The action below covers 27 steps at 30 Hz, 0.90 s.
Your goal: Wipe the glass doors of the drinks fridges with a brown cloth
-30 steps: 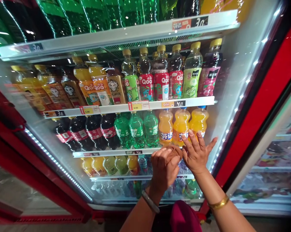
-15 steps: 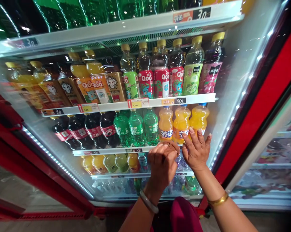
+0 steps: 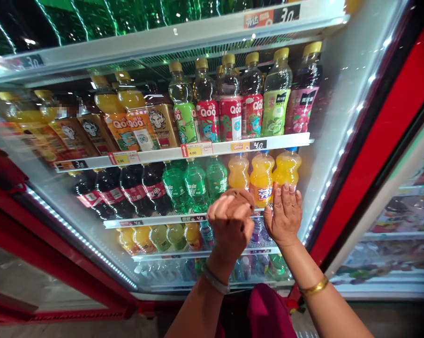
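My left hand (image 3: pixel 230 225) is closed around a brown, soft-looking cloth (image 3: pixel 243 197), bunched up so that only its rounded upper edge shows above the fingers. My right hand (image 3: pixel 285 217) lies flat with fingers stretched upward, holding nothing. It is in front of the orange soda bottles (image 3: pixel 262 180), covering the lower part of the rightmost one. Streaks and glints suggest a glass pane (image 3: pixel 184 188) between my hands and the drinks; whether the palm touches it I cannot tell. Green soda bottles (image 3: pixel 196 185) stand just left of the cloth.
Shelves (image 3: pixel 184 152) of bottled drinks with price tags fill the lit, red-framed cooler. Cola bottles (image 3: pixel 127 190) stand at the left, Qoo bottles (image 3: pixel 207 115) higher up. A red frame post (image 3: pixel 377 145) rises at the right, with another cooler (image 3: pixel 391 234) beyond.
My left hand has moved up and slightly left with the cloth. The fingers of my right hand have drawn closer together, and that hand has shifted a little left. The view has shifted slightly.
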Motion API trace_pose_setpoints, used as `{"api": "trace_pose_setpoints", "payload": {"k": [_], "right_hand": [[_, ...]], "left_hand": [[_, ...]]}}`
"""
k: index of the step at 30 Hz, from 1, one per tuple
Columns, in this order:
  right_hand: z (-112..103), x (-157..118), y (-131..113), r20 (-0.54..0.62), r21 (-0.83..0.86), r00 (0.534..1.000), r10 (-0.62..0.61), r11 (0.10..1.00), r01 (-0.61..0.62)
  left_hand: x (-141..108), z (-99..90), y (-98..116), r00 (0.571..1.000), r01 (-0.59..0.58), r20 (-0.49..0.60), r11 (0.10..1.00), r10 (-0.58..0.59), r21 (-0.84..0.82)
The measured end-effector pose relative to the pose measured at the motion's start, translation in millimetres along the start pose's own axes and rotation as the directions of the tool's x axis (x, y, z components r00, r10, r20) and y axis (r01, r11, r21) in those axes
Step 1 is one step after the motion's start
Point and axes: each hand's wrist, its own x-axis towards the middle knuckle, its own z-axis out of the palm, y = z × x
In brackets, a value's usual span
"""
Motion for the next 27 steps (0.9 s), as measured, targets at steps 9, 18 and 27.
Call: {"api": "trace_pose_setpoints", "payload": {"k": [9, 18, 27], "right_hand": [[-3, 4, -1, -0.022, 0.040, 1.000, -0.005, 0.999, 0.006], [-3, 4, -2, -0.027, 0.040, 1.000, -0.004, 0.999, 0.005], [-3, 4, -1, -0.020, 0.035, 1.000, 0.017, 0.999, -0.017]], "left_hand": [[4, 2.5, 0, 0.992, -0.067, 0.106, 0.998, 0.068, -0.012], [-31, 3.2, 6, 0.976, -0.101, 0.193, 0.995, 0.104, -0.023], [3, 10.3, 9, 0.994, -0.010, 0.108, 1.000, 0.011, -0.008]]}}
